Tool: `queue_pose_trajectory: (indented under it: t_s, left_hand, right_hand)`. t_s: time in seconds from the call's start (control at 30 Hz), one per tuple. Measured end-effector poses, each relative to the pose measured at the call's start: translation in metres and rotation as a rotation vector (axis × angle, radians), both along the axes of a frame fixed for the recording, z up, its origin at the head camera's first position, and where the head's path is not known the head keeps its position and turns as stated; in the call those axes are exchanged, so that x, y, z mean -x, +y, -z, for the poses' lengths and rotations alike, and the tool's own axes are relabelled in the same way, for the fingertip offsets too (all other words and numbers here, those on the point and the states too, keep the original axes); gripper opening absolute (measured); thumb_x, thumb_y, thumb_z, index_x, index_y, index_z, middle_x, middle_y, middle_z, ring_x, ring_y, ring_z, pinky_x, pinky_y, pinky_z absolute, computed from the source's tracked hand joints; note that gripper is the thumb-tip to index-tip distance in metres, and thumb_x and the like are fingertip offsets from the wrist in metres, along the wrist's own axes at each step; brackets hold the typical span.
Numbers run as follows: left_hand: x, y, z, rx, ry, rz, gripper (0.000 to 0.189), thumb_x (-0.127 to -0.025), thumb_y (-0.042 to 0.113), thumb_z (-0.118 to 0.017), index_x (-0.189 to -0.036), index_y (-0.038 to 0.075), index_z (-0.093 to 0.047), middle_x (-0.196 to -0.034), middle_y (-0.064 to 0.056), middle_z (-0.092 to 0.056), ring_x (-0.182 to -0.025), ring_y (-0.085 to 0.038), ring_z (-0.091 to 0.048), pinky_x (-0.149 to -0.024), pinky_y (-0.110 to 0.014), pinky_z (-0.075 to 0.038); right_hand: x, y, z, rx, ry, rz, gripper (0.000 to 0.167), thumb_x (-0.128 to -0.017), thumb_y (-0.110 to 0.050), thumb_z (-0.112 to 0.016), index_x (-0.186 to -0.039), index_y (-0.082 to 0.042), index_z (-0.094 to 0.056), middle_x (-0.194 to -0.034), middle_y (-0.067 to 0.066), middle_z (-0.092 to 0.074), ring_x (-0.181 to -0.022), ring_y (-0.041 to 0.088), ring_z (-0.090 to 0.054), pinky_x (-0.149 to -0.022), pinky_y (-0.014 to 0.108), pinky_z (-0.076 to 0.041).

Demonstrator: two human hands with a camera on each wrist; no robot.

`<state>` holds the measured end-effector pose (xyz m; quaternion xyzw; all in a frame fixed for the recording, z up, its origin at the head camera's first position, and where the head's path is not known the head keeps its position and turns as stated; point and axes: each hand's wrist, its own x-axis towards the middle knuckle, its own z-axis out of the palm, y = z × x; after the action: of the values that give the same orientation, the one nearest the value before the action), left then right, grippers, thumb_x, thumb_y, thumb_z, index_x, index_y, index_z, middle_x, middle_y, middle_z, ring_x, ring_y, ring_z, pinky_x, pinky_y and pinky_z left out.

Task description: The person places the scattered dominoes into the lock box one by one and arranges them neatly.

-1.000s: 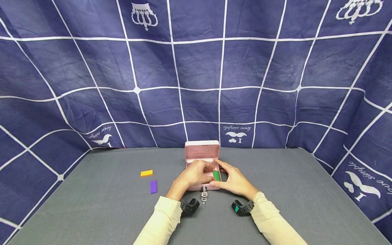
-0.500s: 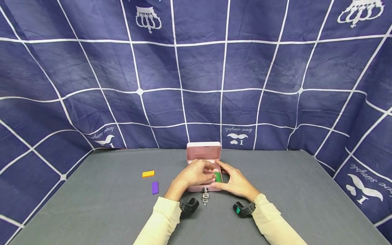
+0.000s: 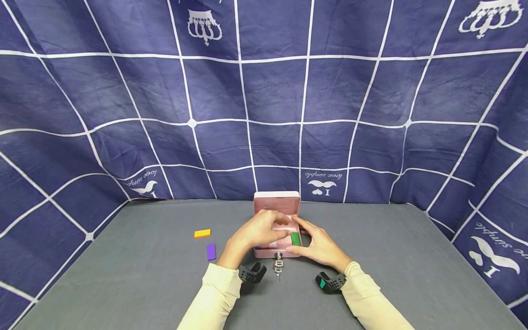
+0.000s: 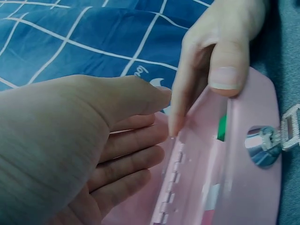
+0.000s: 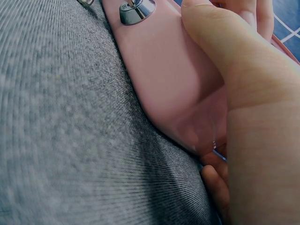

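Observation:
A small pink metal lockbox [image 3: 277,205] stands on the table with its lid raised toward the back. My left hand [image 3: 257,229] hovers over the box with its fingers loosely extended; the left wrist view shows nothing held in it. My right hand [image 3: 321,245] grips the box's right end, thumb on the front rim and fingers along the far side. Inside lies a green block [image 3: 295,239] at the right. A white-and-red piece [image 4: 211,201] shows partly in the box in the left wrist view. Keys [image 3: 278,268] hang from the front lock [image 4: 263,146].
An orange-yellow block [image 3: 202,233] and a purple block [image 3: 211,251] lie on the grey tabletop [image 3: 136,266] left of the box. A blue checked cloth [image 3: 272,91] hangs behind and along the sides.
My left hand has risen a little and drawn leftward from the green block, uncovering more of the box's inside. My right hand keeps its grip. The head view has shifted slightly.

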<state>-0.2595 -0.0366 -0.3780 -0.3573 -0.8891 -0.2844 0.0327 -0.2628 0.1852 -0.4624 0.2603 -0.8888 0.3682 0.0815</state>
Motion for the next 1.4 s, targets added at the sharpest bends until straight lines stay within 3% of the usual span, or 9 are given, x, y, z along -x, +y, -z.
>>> queue_pose_trajectory:
  t_s: [0.13,0.33,0.53,0.73,0.97,1.13,1.4]
  left_hand:
    - [-0.003,-0.004,-0.006,-0.012,-0.031,-0.015,0.032,-0.091,0.019,-0.068,-0.118,0.004,-0.072,-0.114,-0.009,-0.075,-0.107,-0.021,-0.071,-0.095,-0.038,-0.054]
    - [-0.005,-0.011,-0.015,-0.034,-0.051,-0.013,0.029,-0.090,0.017,-0.067,-0.114,0.002,-0.073,-0.106,-0.007,-0.077,-0.096,-0.018,-0.072,-0.089,-0.039,-0.056]
    - [-0.006,-0.019,-0.021,-0.037,-0.038,-0.010,0.026,-0.090,0.016,-0.070,-0.112,0.002,-0.073,-0.100,-0.006,-0.077,-0.091,-0.015,-0.072,-0.085,-0.038,-0.058]
    - [-0.009,-0.029,-0.027,-0.018,-0.003,-0.039,0.023,-0.089,0.018,-0.071,-0.109,0.007,-0.075,-0.094,0.000,-0.076,-0.086,-0.010,-0.070,-0.078,-0.026,-0.056]
    - [-0.011,-0.037,-0.035,-0.022,-0.002,-0.038,0.017,-0.089,0.016,-0.071,-0.103,0.009,-0.074,-0.091,-0.001,-0.075,-0.084,-0.009,-0.069,-0.082,-0.034,-0.058]
    - [-0.012,-0.044,-0.038,-0.035,-0.041,-0.059,0.018,-0.089,0.018,-0.071,-0.105,0.011,-0.074,-0.091,0.001,-0.075,-0.084,-0.007,-0.068,-0.082,-0.034,-0.057]
    - [-0.016,-0.057,-0.045,-0.069,-0.041,-0.082,0.020,-0.090,0.020,-0.071,-0.108,0.010,-0.074,-0.094,0.000,-0.075,-0.085,-0.008,-0.068,-0.083,-0.033,-0.057]
  right_hand:
    - [0.000,-0.001,-0.001,0.005,0.007,-0.006,0.089,-0.078,-0.051,-0.081,-0.153,-0.022,-0.042,-0.153,0.004,-0.050,-0.132,0.023,-0.057,-0.110,0.049,-0.043]
    - [-0.002,-0.001,-0.001,0.008,-0.002,-0.004,0.089,-0.078,-0.053,-0.081,-0.153,-0.024,-0.041,-0.152,0.003,-0.050,-0.130,0.022,-0.058,-0.110,0.049,-0.044]
    - [-0.001,-0.001,-0.001,0.005,0.005,0.001,0.090,-0.077,-0.053,-0.081,-0.152,-0.023,-0.042,-0.152,0.003,-0.051,-0.129,0.022,-0.059,-0.109,0.049,-0.044]
    - [-0.001,-0.001,0.000,-0.004,0.009,0.001,0.089,-0.078,-0.052,-0.081,-0.152,-0.022,-0.043,-0.150,0.006,-0.053,-0.125,0.021,-0.062,-0.108,0.049,-0.045]
    - [-0.002,-0.001,-0.001,0.000,-0.010,0.006,0.091,-0.077,-0.053,-0.081,-0.153,-0.022,-0.041,-0.150,0.007,-0.052,-0.129,0.024,-0.059,-0.109,0.049,-0.044]
    - [-0.002,-0.001,-0.003,0.000,-0.030,0.001,0.092,-0.078,-0.052,-0.081,-0.154,-0.022,-0.039,-0.151,0.008,-0.051,-0.133,0.026,-0.056,-0.111,0.050,-0.042]
    - [-0.002,-0.002,-0.002,0.002,-0.030,0.001,0.092,-0.078,-0.052,-0.081,-0.154,-0.021,-0.039,-0.150,0.008,-0.053,-0.131,0.024,-0.058,-0.110,0.050,-0.043]
